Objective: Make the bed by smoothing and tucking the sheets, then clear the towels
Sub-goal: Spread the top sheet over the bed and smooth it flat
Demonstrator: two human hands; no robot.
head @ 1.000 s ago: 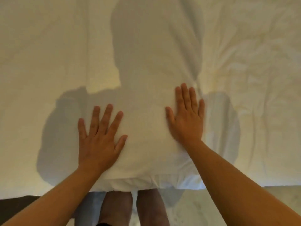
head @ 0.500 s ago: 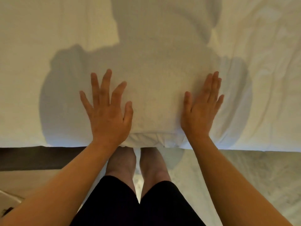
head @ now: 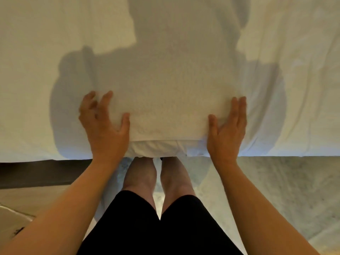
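A folded white towel point(head: 169, 107) with a nubbly texture lies on the white bed sheet point(head: 46, 52), its near end at the bed's edge. My left hand point(head: 103, 129) rests at the towel's left side, fingers bent on the sheet and thumb on the towel. At the towel's right side, my right hand point(head: 226, 135) lies flat with fingers straight and close together. Neither hand is closed around the cloth. To the right of the towel the sheet is wrinkled point(head: 294, 61); to the left it is smooth.
The bed's near edge point(head: 276, 155) runs across the middle of the view. My bare legs point(head: 158, 181) stand against it. Pale mottled floor point(head: 285, 190) lies to the right, and a dark strip point(head: 36, 172) runs under the bed at left.
Both hands slid back toward the bed's edge and apart, from on top of the towel to its two sides. My left fingers have bent.
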